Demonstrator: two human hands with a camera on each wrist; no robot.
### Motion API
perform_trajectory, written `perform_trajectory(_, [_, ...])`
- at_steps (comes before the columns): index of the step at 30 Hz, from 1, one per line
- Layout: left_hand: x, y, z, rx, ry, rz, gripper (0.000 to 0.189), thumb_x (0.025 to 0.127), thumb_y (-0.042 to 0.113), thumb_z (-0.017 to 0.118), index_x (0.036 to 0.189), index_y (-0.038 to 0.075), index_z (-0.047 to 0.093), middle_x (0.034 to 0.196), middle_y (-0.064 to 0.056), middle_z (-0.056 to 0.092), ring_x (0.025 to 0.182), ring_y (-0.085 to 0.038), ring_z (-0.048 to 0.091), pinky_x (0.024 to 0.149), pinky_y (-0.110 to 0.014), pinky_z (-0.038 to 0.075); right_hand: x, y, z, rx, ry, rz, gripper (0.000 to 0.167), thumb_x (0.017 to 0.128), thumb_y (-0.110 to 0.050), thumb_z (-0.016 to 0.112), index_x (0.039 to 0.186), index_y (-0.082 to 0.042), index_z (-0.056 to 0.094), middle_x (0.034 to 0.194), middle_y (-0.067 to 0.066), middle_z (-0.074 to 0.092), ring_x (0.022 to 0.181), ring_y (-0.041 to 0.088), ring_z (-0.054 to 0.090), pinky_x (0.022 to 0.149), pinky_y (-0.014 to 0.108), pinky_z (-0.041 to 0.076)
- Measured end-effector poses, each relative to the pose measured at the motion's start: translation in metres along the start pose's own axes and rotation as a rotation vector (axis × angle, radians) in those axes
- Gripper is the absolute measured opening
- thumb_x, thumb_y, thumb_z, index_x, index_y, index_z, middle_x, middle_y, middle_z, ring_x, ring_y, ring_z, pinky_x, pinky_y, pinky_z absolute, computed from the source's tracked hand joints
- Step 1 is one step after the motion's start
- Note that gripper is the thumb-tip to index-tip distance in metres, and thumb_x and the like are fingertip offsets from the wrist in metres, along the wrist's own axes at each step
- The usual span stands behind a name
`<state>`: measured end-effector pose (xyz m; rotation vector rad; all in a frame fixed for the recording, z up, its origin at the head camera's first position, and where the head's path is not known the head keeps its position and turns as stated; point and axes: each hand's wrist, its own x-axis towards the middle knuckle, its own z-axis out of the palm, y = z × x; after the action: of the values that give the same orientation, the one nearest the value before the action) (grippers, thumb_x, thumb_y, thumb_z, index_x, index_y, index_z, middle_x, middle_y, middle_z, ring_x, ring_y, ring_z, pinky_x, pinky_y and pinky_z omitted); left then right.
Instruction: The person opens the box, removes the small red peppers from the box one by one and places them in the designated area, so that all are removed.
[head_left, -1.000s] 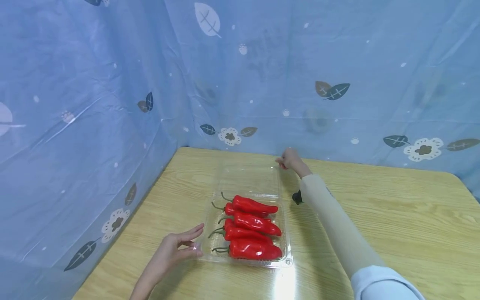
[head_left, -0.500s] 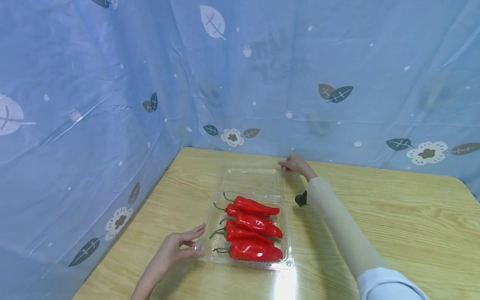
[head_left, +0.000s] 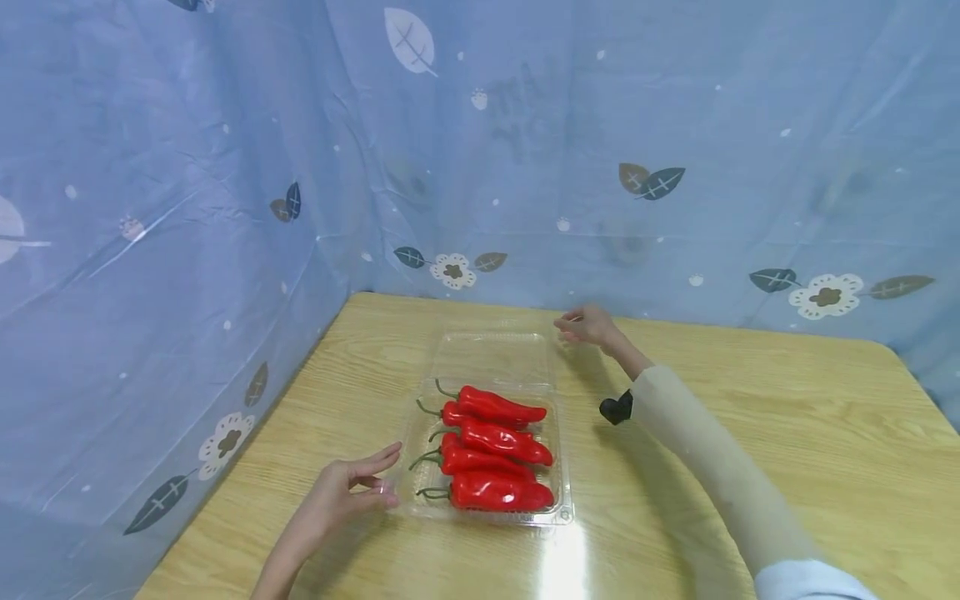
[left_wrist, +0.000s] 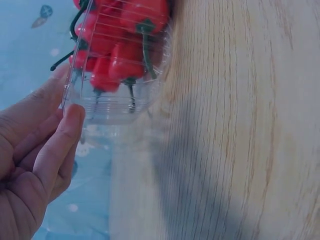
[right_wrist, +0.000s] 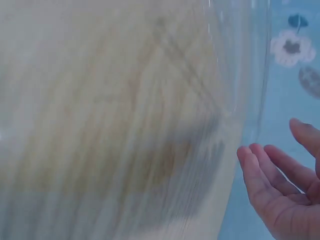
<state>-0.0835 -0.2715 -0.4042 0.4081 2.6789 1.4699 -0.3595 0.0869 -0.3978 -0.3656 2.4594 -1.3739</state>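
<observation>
A clear plastic clamshell box (head_left: 480,518) lies on the wooden table with its lid (head_left: 495,357) folded back, away from me. Several long red peppers (head_left: 501,492) with green stems lie side by side in the base. My left hand (head_left: 333,500) pinches the front left corner of the base between thumb and fingers; the left wrist view has the fingertips (left_wrist: 74,116) against the rim. At the lid's far right corner is my right hand (head_left: 591,325). In the right wrist view its thumb and fingers (right_wrist: 257,175) are spread apart, beside the lid edge, with nothing between them.
The wooden table (head_left: 750,417) extends to the right. A blue curtain (head_left: 525,167) with leaf and flower prints hangs along its left and back edges. Beside the right sleeve (head_left: 705,458) shows a small black piece (head_left: 617,407).
My right hand's fingers have loosened from a curled pinch at the lid's corner and now spread apart. The left hand keeps its place at the base. The head view has shifted slightly.
</observation>
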Motion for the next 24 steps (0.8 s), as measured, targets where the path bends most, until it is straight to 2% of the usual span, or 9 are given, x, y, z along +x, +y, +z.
perform_trajectory(5, [0.0, 0.0, 0.0, -0.022, 0.001, -0.016, 0.053, 0.079, 0.015, 0.077, 0.123, -0.009, 0.058, 0.135, -0.021, 0.049, 0.08, -0.008, 0.062, 0.073, -0.023, 0.053, -0.023, -0.013, 0.01, 0.115, -0.041, -0.067, 0.046, 0.099, -0.019, 0.054, 0.133, 0.012, 0.047, 0.133, 0.03, 0.05, 0.119, 0.042, 0.051, 0.1, 0.046, 0.043])
perform_trajectory(11, [0.001, 0.001, 0.0, -0.03, 0.005, -0.061, 0.055, 0.079, 0.017, 0.077, 0.125, -0.007, 0.058, 0.137, -0.018, 0.048, 0.082, -0.009, 0.063, 0.072, -0.023, 0.053, -0.055, -0.034, 0.03, 0.004, -0.039, -0.193, 0.041, 0.096, -0.02, 0.06, 0.129, 0.004, 0.056, 0.129, 0.021, 0.057, 0.119, 0.034, 0.054, 0.097, 0.046, 0.045])
perform_trajectory(13, [0.001, 0.001, -0.001, -0.028, 0.003, -0.076, 0.056, 0.079, 0.017, 0.077, 0.126, -0.006, 0.057, 0.139, -0.017, 0.047, 0.083, -0.009, 0.063, 0.072, -0.023, 0.053, -0.064, -0.037, 0.038, 0.009, -0.041, -0.233, 0.04, 0.094, -0.019, 0.062, 0.128, 0.002, 0.058, 0.129, 0.02, 0.058, 0.118, 0.033, 0.055, 0.096, 0.044, 0.046])
perform_trajectory(18, [0.001, 0.0, -0.001, -0.027, -0.005, -0.099, 0.055, 0.08, 0.015, 0.076, 0.127, -0.006, 0.057, 0.14, -0.017, 0.046, 0.085, -0.01, 0.063, 0.072, -0.024, 0.053, -0.081, -0.03, 0.058, 0.101, -0.057, -0.429, 0.041, 0.09, -0.01, 0.067, 0.128, 0.003, 0.058, 0.131, 0.021, 0.056, 0.118, 0.033, 0.055, 0.093, 0.037, 0.049])
perform_trajectory(20, [0.001, 0.001, -0.001, -0.036, -0.008, -0.108, 0.054, 0.08, 0.014, 0.076, 0.127, -0.006, 0.057, 0.14, -0.017, 0.046, 0.085, -0.011, 0.063, 0.072, -0.024, 0.054, -0.086, -0.025, 0.064, 0.155, -0.087, -0.519, 0.042, 0.089, -0.006, 0.068, 0.128, 0.004, 0.057, 0.131, 0.022, 0.056, 0.12, 0.035, 0.054, 0.094, 0.039, 0.047])
perform_trajectory(24, [0.001, 0.002, -0.001, -0.055, -0.01, -0.13, 0.053, 0.08, 0.012, 0.076, 0.127, -0.005, 0.057, 0.141, -0.015, 0.046, 0.085, -0.011, 0.063, 0.073, -0.023, 0.053, -0.095, -0.017, 0.072, 0.242, -0.168, -0.607, 0.046, 0.085, 0.0, 0.07, 0.129, 0.003, 0.057, 0.134, 0.018, 0.055, 0.125, 0.03, 0.05, 0.098, 0.046, 0.043])
